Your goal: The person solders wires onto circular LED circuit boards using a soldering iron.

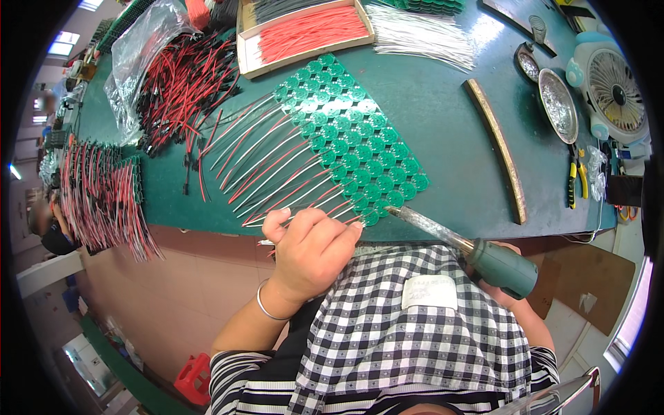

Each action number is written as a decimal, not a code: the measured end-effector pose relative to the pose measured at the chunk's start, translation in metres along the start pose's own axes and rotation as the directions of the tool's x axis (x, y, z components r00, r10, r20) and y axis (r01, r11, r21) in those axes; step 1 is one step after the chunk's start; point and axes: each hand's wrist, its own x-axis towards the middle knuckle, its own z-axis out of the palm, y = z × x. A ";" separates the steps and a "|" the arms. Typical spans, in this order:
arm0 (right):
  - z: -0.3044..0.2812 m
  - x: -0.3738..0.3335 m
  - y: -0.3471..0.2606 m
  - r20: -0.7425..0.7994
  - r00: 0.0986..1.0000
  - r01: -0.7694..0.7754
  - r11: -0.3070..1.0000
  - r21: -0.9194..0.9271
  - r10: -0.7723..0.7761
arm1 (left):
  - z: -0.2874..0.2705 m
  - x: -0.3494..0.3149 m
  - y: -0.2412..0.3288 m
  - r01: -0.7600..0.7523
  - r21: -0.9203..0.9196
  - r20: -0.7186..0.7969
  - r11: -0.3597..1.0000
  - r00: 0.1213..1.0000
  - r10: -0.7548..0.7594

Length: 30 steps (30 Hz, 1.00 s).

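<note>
A panel of round green circuit boards (366, 149) lies slantwise on the table, its near corner close to my body. Thin red, white and black wires (277, 166) fan out from its left side. My left hand (311, 245) is closed at that near corner, fingertips pinching a red wire against the last board. In my right hand (505, 287) is a soldering iron with a green handle (508, 270). The handle hides most of those fingers. The iron's tip (393, 209) points left and meets the panel near its lower corner, close to my left fingertips.
A cardboard tray of red wires (311, 34) and a white wire bundle (422, 38) lie at the back. Red-black cables (183, 90) pile up left; wired boards (104, 194) hang over the edge. Rightward are a wooden strip (499, 149), metal dish (557, 104), pliers (573, 181) and fan (614, 90).
</note>
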 end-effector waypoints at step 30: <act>0.018 0.014 0.009 -0.072 0.980 0.183 0.981 -0.067 -0.187 | 0.003 0.025 -0.004 0.077 -0.014 0.049 0.997 0.996 -0.076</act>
